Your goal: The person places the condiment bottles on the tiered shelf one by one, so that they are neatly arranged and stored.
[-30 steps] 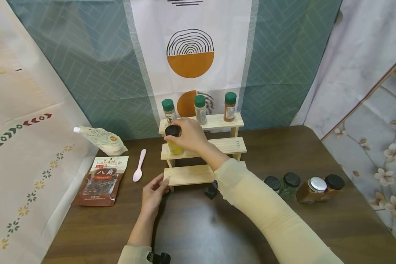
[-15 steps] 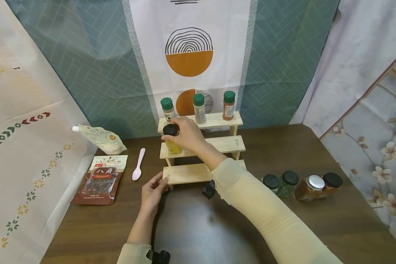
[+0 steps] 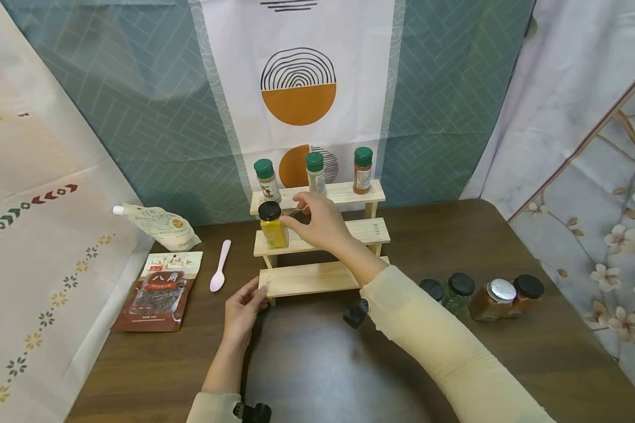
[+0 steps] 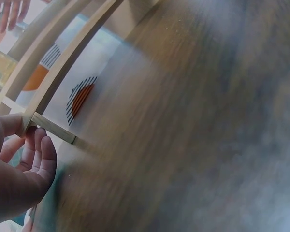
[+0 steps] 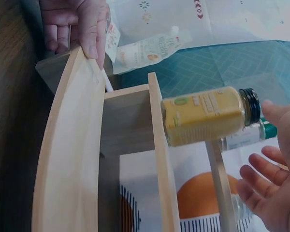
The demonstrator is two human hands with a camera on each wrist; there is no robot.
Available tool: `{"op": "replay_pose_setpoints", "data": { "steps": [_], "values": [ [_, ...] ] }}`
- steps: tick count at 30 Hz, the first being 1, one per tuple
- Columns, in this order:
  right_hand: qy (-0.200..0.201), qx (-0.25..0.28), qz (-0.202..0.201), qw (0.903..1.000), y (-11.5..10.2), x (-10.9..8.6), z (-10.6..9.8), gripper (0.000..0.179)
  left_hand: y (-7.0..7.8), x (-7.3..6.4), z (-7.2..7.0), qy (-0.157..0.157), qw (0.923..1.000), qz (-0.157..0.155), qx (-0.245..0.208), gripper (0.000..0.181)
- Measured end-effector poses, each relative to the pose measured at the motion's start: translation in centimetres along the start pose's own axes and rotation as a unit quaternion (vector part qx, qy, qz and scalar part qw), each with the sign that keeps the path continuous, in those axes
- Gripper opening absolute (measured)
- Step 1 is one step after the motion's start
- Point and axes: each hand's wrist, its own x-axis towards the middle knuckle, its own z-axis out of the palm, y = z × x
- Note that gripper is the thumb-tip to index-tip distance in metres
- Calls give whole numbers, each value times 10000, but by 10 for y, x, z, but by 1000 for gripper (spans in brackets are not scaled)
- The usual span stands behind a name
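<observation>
A jar of yellow powder with a black lid (image 3: 273, 229) stands upright on the left end of the middle step of a three-step wooden rack (image 3: 307, 279). Just right of it is my right hand (image 3: 325, 222), fingers parted and holding nothing. In the right wrist view the thumb is close to the black lid (image 5: 252, 106). My left hand (image 3: 240, 312) pinches the left end of the lowest step, thumb on top and fingers beneath, as the left wrist view also shows. Three green-capped shakers, one of them reddish (image 3: 362, 170), line the top step.
To the right on the table (image 3: 413, 364) stand several jars, one with a silver lid (image 3: 501, 291). On the left lie a pink spoon (image 3: 220, 267), a brown spice bag (image 3: 159, 292) and a spouted pouch (image 3: 161, 226). A patterned cloth (image 3: 444, 106) hangs behind the rack.
My right hand has let go of the yellow jar and moved slightly right, its fingers now spread. The jar stays on the middle step. My left hand keeps its hold on the rack.
</observation>
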Motion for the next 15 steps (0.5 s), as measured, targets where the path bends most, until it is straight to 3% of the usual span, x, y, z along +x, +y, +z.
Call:
{"op": "replay_pose_setpoints", "data": {
  "steps": [15],
  "values": [
    [-207, -431, 126, 9988, 36, -49, -37, 42, -1, 0, 0, 17, 10000, 51, -21, 41]
  ]
}}
